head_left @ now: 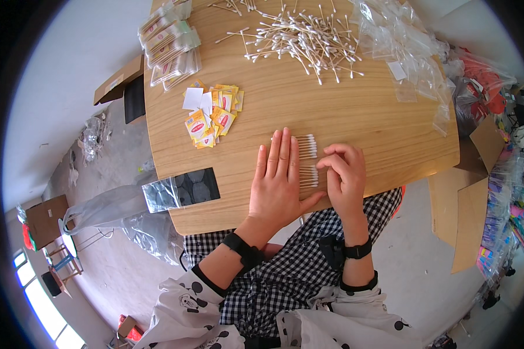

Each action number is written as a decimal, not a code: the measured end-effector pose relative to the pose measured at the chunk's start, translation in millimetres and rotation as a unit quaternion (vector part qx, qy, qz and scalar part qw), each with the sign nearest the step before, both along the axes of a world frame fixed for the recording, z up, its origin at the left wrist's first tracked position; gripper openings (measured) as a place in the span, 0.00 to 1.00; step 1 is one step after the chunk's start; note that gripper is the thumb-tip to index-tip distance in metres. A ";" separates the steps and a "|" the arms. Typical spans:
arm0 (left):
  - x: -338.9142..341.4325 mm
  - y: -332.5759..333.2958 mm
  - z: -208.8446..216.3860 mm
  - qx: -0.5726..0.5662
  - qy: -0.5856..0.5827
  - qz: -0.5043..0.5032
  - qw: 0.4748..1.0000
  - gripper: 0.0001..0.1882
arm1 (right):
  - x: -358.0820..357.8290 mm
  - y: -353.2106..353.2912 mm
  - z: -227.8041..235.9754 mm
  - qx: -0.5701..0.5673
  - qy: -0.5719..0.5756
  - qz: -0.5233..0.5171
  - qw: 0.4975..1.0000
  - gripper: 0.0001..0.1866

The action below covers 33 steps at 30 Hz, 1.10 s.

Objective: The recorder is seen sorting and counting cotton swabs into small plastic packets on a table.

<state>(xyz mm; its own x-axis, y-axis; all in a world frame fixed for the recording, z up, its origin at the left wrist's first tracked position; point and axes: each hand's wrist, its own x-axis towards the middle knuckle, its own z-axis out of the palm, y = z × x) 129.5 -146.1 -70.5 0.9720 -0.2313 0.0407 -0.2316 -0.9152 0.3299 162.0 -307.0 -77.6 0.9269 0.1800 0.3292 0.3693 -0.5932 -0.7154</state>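
Several cotton swabs [308, 146] lie side by side in a row near the front edge of the table. My left hand [278, 180] rests flat over their left part, fingers stretched out and hiding the far ends. Just right of the row is my right hand [346, 174], its fingers bent and somewhat apart, with the fingertips close to the white cotton tips. Nothing shows in its grasp; whether it touches the tips I cannot tell. Farther back spreads a loose heap of cotton swabs [308, 41].
Yellow and white cards [221, 113] are piled left of centre. Bagged swab packs [169, 43] sit at the far left, clear plastic bags [399, 41] at the far right. A dark packet [195, 186] lies by the left edge. An open cardboard box [468, 192] stands at right.
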 end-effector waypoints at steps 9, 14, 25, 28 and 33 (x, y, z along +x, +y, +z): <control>0.5 -1.0 1.0 -0.001 0.006 -0.001 1.000 0.57 | 1.3 1.7 2.7 -0.011 0.003 -0.007 1.000 0.15; -0.3 -0.2 0.8 0.004 0.004 0.002 1.000 0.56 | 0.8 4.1 3.7 -0.013 0.008 -0.009 1.000 0.16; 1.1 -1.3 2.2 0.002 0.005 0.000 1.000 0.56 | 17.2 9.5 3.1 -0.022 -0.028 -0.007 0.999 0.10; 0.6 0.0 1.6 -0.005 0.007 -0.002 1.000 0.58 | 16.2 7.7 -2.5 0.001 -0.036 0.005 0.999 0.11; 0.2 -0.1 1.4 -0.006 0.010 -0.002 1.000 0.59 | 15.3 11.2 1.7 0.048 0.010 -0.038 0.998 0.13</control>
<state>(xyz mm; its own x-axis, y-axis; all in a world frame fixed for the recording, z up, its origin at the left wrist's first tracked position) 129.6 -146.1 -69.2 0.9717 -0.2349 0.0234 -0.2283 -0.9099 0.3464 177.3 -295.8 -76.0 0.9430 0.0785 0.3235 0.3120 -0.5477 -0.7764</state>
